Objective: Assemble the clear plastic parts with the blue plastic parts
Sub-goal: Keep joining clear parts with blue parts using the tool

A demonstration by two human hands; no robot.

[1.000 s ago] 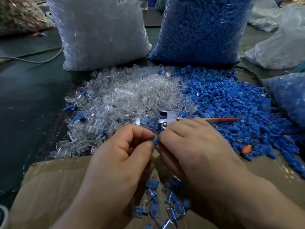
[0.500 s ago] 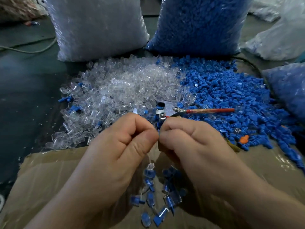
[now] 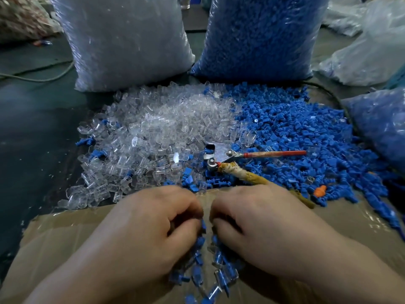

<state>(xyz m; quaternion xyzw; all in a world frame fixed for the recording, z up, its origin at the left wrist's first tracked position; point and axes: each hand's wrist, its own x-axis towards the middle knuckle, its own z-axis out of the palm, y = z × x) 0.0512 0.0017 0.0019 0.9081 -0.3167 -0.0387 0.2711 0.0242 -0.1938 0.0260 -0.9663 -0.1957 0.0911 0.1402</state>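
Note:
A heap of clear plastic parts [image 3: 162, 132] lies at centre left, and a heap of blue plastic parts [image 3: 295, 137] at centre right. Both of my hands hover low over a cardboard sheet [image 3: 65, 233], knuckles up and fingers curled. My left hand [image 3: 140, 233] pinches a small blue part [image 3: 203, 227] at its thumb tip. My right hand [image 3: 263, 229] sits a finger's width to the right, and its curled fingers hide whatever is under them. Below the two hands lies a small pile of joined blue-and-clear pieces [image 3: 210, 275].
A metal hand tool [image 3: 221, 154] with a red handle and a taped handle lies where the two heaps meet. Behind stand a big bag of clear parts [image 3: 125, 40] and a big bag of blue parts [image 3: 260, 36]. More bags lie at the right [image 3: 381, 126]. An orange piece [image 3: 320, 190] sits among the blue parts.
Both hands have dropped from beside the tool to just above the joined pieces, and they have drawn slightly apart. The tool's taped handle now shows.

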